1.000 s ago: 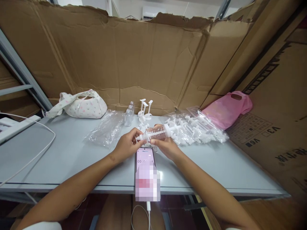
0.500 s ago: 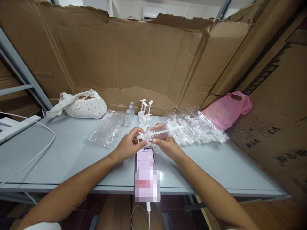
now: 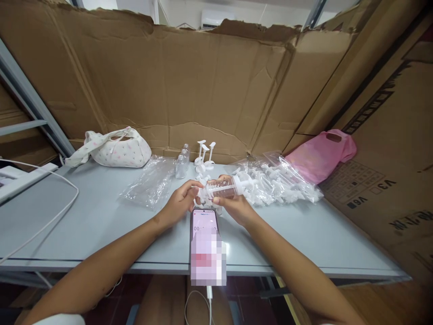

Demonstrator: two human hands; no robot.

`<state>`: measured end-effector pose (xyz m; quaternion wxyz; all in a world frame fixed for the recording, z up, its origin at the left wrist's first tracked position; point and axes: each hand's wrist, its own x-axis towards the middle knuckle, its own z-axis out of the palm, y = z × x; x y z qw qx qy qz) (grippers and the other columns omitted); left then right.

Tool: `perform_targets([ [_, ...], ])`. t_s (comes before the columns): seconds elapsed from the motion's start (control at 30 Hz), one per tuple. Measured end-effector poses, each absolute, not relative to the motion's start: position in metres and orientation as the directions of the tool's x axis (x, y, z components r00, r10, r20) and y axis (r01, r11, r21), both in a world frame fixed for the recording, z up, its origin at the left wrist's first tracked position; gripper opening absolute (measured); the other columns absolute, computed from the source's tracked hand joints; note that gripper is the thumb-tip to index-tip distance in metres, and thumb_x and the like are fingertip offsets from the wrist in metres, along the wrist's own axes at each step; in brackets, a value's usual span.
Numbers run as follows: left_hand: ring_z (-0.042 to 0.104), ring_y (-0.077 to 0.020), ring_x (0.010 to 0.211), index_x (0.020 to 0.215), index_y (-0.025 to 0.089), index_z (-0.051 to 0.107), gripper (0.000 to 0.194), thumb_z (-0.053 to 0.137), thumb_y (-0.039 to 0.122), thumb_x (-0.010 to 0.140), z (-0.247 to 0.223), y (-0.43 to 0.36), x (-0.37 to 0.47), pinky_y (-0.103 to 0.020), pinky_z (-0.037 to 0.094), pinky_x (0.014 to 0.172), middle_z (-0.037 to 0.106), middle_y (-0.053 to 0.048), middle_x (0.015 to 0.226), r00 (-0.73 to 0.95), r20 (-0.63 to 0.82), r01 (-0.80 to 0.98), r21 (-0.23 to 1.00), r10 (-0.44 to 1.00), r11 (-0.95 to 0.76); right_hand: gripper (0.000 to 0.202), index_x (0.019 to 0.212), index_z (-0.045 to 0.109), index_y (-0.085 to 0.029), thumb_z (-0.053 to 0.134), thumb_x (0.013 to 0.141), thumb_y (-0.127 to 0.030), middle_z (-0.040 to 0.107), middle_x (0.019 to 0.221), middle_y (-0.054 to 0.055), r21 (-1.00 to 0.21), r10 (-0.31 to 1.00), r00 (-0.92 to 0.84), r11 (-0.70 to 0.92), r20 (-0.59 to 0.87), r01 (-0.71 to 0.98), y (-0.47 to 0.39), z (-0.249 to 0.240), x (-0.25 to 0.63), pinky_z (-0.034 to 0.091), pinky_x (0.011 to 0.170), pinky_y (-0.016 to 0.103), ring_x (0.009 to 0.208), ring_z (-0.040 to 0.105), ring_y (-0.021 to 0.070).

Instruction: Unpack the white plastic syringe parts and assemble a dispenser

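Observation:
A clear ribbed plastic bottle [image 3: 223, 188] lies sideways above the table, with a white rod inside and a white collar on its right end. My right hand [image 3: 235, 206] is wrapped round its clear body, thumb on the near side. At the left end, my left hand [image 3: 184, 198] pinches the white nozzle cap [image 3: 202, 193], which its fingers partly hide. Small white plastic parts [image 3: 199, 178] lie behind and beneath the bottle, largely covered by my hands. Farther back stand white long-stemmed pieces [image 3: 204, 158] and a few clear bottles [image 3: 182, 161].
A phone [image 3: 204, 221] with a cable lies in front of my hands. A crumpled clear bag [image 3: 149, 183] is left, bags of white parts [image 3: 279, 180] right. A patterned handbag [image 3: 120, 149], pink plastic bag [image 3: 321, 155] and cardboard wall [image 3: 209, 85] border the table [image 3: 101, 239].
My left fingers have shifted and closed further over the white nozzle cap, covering more of it. The bottle has turned slightly in my right hand.

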<state>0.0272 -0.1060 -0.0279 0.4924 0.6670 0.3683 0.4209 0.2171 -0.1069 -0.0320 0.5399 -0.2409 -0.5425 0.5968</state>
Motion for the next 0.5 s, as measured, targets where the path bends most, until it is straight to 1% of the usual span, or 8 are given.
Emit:
perform_targets([
  [0.07,0.047,-0.0081,0.055,0.105,0.022,0.048,0.036,0.06,0.046,0.081,-0.0259,-0.1086,0.0277,-0.022,0.037,0.056,0.056,0.004,0.072,0.363,0.245,0.085,0.952,0.899,-0.294,0.05,0.1,0.049,-0.027,0.079,0.062,-0.016,0.064,0.104,0.0,-0.904,0.914,-0.281,0.171,0.294,-0.391,-0.1057,-0.0329,0.2173,0.047,0.084,0.035,0.093,0.061,0.0189],
  [0.13,0.048,-0.0089,0.058,0.1,0.022,0.047,0.036,0.067,0.04,0.076,-0.0247,-0.1092,0.0276,-0.022,0.036,0.057,0.052,0.006,0.068,0.355,0.262,0.116,0.94,0.897,-0.321,0.05,0.101,0.05,-0.027,0.08,0.062,-0.017,0.064,0.103,0.0,-0.908,0.913,-0.289,0.165,0.288,-0.384,-0.1054,-0.033,0.2171,0.047,0.084,0.035,0.093,0.061,0.019],
  [0.17,0.048,-0.0096,0.058,0.096,0.021,0.049,0.033,0.066,0.04,0.076,-0.0246,-0.1086,0.0273,-0.023,0.036,0.057,0.052,0.006,0.064,0.361,0.254,0.129,0.939,0.897,-0.318,0.05,0.101,0.05,-0.028,0.08,0.062,-0.017,0.064,0.103,0.0,-0.911,0.913,-0.294,0.161,0.284,-0.379,-0.1055,-0.0328,0.2169,0.048,0.085,0.036,0.093,0.062,0.0192],
  [0.23,0.048,-0.0109,0.055,0.085,0.017,0.054,0.032,0.054,0.049,0.083,-0.0253,-0.1061,0.0263,-0.025,0.037,0.056,0.052,0.003,0.058,0.377,0.211,0.136,0.95,0.902,-0.28,0.05,0.1,0.05,-0.027,0.08,0.061,-0.018,0.064,0.103,0.001,-0.914,0.913,-0.295,0.163,0.283,-0.371,-0.1062,-0.0321,0.2164,0.048,0.085,0.037,0.093,0.062,0.0199],
  [0.3,0.046,-0.0114,0.051,0.073,0.015,0.055,0.047,0.039,0.057,0.088,-0.0261,-0.1036,0.025,-0.026,0.038,0.054,0.054,0.0,0.054,0.386,0.169,0.138,0.962,0.907,-0.237,0.048,0.098,0.051,-0.026,0.08,0.061,-0.019,0.064,0.103,0.001,-0.914,0.911,-0.291,0.177,0.293,-0.366,-0.1067,-0.0311,0.2162,0.048,0.086,0.038,0.094,0.062,0.0208],
  [0.37,0.046,-0.0117,0.051,0.068,0.015,0.055,0.053,0.032,0.057,0.09,-0.0259,-0.1026,0.0236,-0.026,0.039,0.055,0.055,-0.002,0.054,0.378,0.177,0.161,0.954,0.909,-0.252,0.046,0.096,0.051,-0.025,0.08,0.061,-0.019,0.064,0.102,0.001,-0.913,0.909,-0.284,0.193,0.304,-0.358,-0.1069,-0.0303,0.2167,0.048,0.085,0.037,0.093,0.061,0.0205],
  [0.43,0.05,-0.0129,0.057,0.077,0.015,0.06,0.045,0.038,0.052,0.09,-0.0243,-0.103,0.0217,-0.027,0.04,0.059,0.058,-0.002,0.062,0.357,0.246,0.263,0.9,0.901,-0.349,0.044,0.096,0.052,-0.025,0.079,0.062,-0.018,0.064,0.1,0.0,-0.91,0.911,-0.272,0.201,0.309,-0.362,-0.1064,-0.0296,0.218,0.048,0.083,0.036,0.091,0.061,0.0194],
  [0.5,0.052,-0.0142,0.063,0.096,0.018,0.063,0.032,0.047,0.044,0.089,-0.0221,-0.103,0.0187,-0.027,0.04,0.063,0.06,-0.001,0.07,0.323,0.322,0.433,0.786,0.89,-0.442,0.044,0.098,0.052,-0.026,0.078,0.063,-0.016,0.064,0.1,0.0,-0.902,0.915,-0.254,0.202,0.312,-0.382,-0.1056,-0.029,0.22,0.047,0.084,0.036,0.091,0.061,0.0187],
])
